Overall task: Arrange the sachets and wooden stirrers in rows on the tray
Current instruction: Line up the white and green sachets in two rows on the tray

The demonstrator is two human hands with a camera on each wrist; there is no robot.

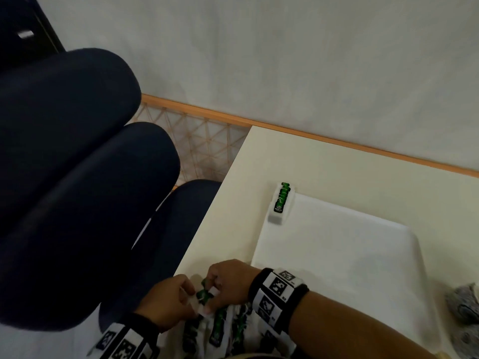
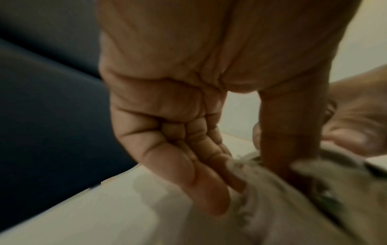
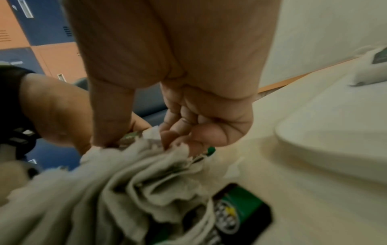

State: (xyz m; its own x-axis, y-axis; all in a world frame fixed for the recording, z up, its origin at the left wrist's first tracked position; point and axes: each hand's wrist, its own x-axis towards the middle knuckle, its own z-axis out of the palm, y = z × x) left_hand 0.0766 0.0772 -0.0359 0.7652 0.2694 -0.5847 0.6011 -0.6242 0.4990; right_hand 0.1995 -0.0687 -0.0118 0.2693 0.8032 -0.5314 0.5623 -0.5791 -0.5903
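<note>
Low in the head view, both hands meet over a bunch of green-and-white sachets (image 1: pixel 220 325) at the table's near left corner. My left hand (image 1: pixel 186 296) pinches the white crimped ends, thumb pressed on them (image 2: pixel 261 190). My right hand (image 1: pixel 212 294) pinches the same ends between thumb and curled fingers (image 3: pixel 146 165). The white tray (image 1: pixel 337 250) lies just right of the hands. A single green sachet (image 1: pixel 281 200) rests on a small white block (image 1: pixel 276 218) at the tray's far left corner. No wooden stirrers are in view.
Dark blue chairs (image 1: pixel 77 177) stand left of the cream table (image 1: pixel 233 203), close to its edge. A grey crumpled object (image 1: pixel 464 307) lies at the right border beside the tray. A wall with an orange strip (image 1: pixel 337 141) runs behind the table.
</note>
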